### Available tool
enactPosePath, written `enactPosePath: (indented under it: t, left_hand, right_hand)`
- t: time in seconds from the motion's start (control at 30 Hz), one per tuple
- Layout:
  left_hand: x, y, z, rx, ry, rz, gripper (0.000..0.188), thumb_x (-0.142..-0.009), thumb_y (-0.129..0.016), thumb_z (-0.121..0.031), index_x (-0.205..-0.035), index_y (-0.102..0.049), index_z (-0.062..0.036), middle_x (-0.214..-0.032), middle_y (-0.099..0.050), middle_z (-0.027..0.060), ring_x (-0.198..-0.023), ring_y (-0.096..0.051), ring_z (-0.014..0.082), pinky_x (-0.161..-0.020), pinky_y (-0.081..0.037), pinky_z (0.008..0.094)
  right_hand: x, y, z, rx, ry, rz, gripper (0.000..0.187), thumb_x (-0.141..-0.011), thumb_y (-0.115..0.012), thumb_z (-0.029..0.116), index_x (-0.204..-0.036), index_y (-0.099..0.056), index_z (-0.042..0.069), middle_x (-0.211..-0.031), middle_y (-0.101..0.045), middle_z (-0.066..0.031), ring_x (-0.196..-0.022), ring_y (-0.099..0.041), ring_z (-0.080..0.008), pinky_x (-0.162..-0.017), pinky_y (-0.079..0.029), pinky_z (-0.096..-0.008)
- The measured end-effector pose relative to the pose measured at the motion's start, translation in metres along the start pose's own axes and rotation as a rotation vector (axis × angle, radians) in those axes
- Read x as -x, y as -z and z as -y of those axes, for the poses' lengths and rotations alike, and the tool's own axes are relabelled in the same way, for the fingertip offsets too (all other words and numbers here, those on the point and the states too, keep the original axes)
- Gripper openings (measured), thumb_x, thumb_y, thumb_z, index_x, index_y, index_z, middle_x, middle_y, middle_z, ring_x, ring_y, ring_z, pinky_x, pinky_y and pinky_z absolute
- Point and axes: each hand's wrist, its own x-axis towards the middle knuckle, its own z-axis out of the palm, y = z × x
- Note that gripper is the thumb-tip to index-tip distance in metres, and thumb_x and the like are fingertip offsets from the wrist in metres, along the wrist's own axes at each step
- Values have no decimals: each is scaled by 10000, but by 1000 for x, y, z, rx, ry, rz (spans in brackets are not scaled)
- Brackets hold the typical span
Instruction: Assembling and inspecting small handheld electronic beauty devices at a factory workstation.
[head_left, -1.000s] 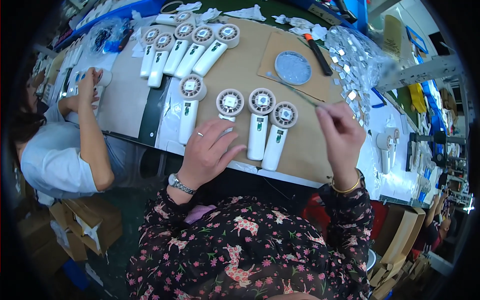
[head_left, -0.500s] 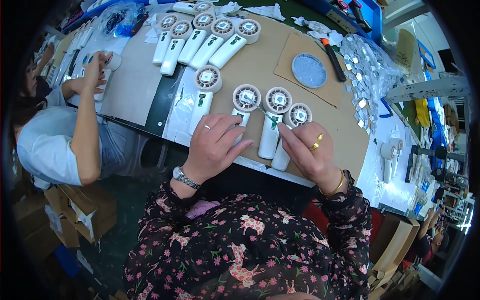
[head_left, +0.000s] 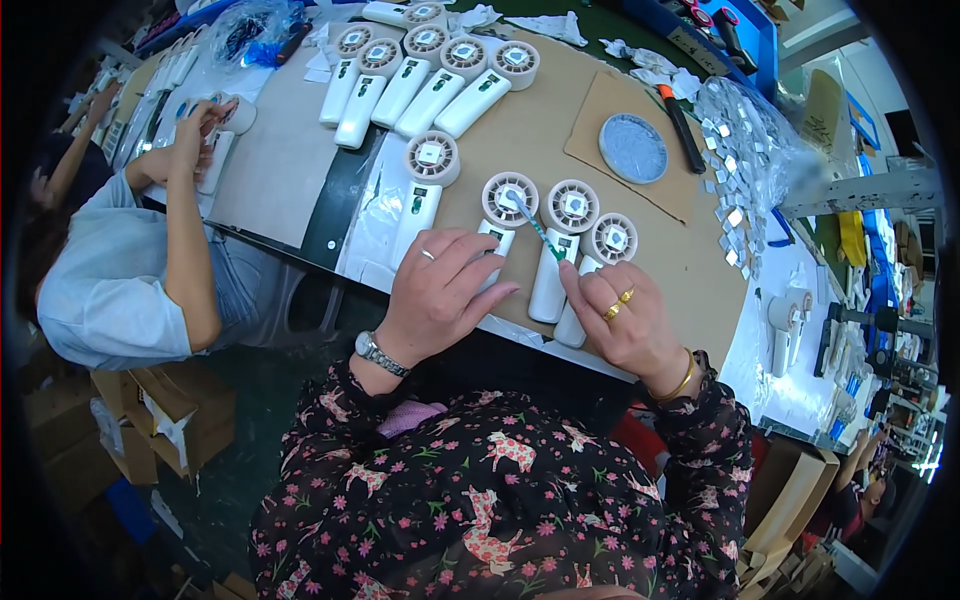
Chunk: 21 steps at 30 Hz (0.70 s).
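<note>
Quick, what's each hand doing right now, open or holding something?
Left hand: partly curled at a white handheld fan; whether it grips cannot be told.
Right hand: closed, pinching a thin stick.

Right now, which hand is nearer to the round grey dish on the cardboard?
Right: the right hand is below the round grey dish in the picture, apart from it. The left hand is farther, below and well to its left.

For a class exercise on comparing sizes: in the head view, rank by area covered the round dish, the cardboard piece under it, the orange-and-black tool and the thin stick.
1. Cardboard piece
2. Round dish
3. Orange-and-black tool
4. Thin stick, its lower end hidden in the right hand
</note>
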Motion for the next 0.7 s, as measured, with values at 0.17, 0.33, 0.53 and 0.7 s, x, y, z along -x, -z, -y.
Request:
enactPosePath:
  t: [0.17,0.33,0.53,0.7]
  left_hand:
    - [8,11,1,-21,0,-17,319,-795,-899,-164,-1047,-739,-54,-1147,-726,105,-1035,-683,315,-884,-525,432]
    - [10,-4,4,36,-61,-61,338,-845,-870,-242,-1084,-734,-46,-1174,-708,118,-1066,-683,323,-948,-535,444]
    - [17,3,-3,-6,-31,-50,323,-852,-863,-243,-1078,-733,-53,-1192,-700,113,-1083,-677,314,-958,-534,440]
    - [11,3,1,8,-34,-44,311,-855,-860,-240,-1076,-736,-60,-1198,-700,103,-1085,-676,307,-963,-532,437]
  right_hand:
    - [-12,-1,3,-89,36,1,414,-785,-726,-3,-1184,-718,-111,-874,-541,-54,-755,-581,-195,-646,-482,-354]
    - [6,10,8,-42,-30,78,458,-790,-745,-42,-1243,-714,-93,-892,-568,-86,-796,-601,-263,-681,-503,-389]
    - [-3,6,11,-64,15,-10,386,-787,-741,-66,-1164,-715,-145,-839,-534,-79,-705,-551,-225,-593,-443,-378]
    - [-6,8,9,-34,10,-16,399,-774,-751,-72,-1164,-717,-148,-844,-531,-77,-696,-545,-224,-588,-441,-373]
